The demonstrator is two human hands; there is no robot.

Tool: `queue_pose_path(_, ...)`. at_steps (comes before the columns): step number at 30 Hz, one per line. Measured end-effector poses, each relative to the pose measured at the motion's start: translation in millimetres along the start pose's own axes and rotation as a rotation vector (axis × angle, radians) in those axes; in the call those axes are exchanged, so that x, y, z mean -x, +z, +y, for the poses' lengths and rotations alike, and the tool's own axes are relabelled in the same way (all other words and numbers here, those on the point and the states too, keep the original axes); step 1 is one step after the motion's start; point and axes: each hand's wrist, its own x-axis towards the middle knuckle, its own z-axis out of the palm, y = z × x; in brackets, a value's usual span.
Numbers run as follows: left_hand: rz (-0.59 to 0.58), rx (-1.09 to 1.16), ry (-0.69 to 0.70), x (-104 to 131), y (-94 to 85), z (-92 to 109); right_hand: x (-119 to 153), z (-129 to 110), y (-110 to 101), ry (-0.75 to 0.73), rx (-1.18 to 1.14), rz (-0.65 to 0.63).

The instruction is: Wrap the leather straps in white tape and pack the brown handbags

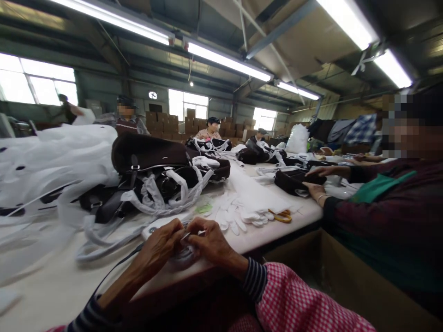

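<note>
My left hand and my right hand meet at the table's front edge, fingertips pinched together. Between them is a white wrapped strap, coiled below the fingers; the exact spot they grip is partly hidden. Just beyond my left hand lies a flat white piece with a dark round spot. Dark handbags with straps covered in white wrapping are heaped behind it. White gloves lie past my right hand, near yellow-handled scissors.
White-wrapped goods are piled at the left. On the right, a co-worker's hands rest on a dark bag. An open cardboard box stands below the table edge. Other people sit farther back, before stacked cartons.
</note>
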Motion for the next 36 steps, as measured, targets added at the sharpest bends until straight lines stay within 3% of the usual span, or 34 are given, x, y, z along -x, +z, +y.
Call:
queue_pose_path(7, -0.026, 0.079, -0.015, -9, 3.9, -20, 5, 6, 8, 0.041, 0.003, 0.093)
queue_pose_path(12, -0.008, -0.013, -0.026, -9, 1.7, -9, 12, 4, 9, -0.092, 0.062, 0.145)
queue_pose_path(16, 0.017, -0.094, -0.029, -4, -0.2, 9, 13, 3, 7, -0.049, 0.029, 0.088)
queue_pose_path(20, 0.044, -0.116, -0.029, -1, 1.4, 14, 12, 4, 5, -0.048, -0.013, 0.054)
queue_pose_path(27, 0.123, -0.137, -0.036, 4, 9.8, 14, 17, 1, 1, -0.198, 0.026, 0.039)
queue_pose_path(36, 0.155, -0.12, 0.001, 8, 6.2, 20, 18, -1, -16, -0.354, 0.266, -0.181)
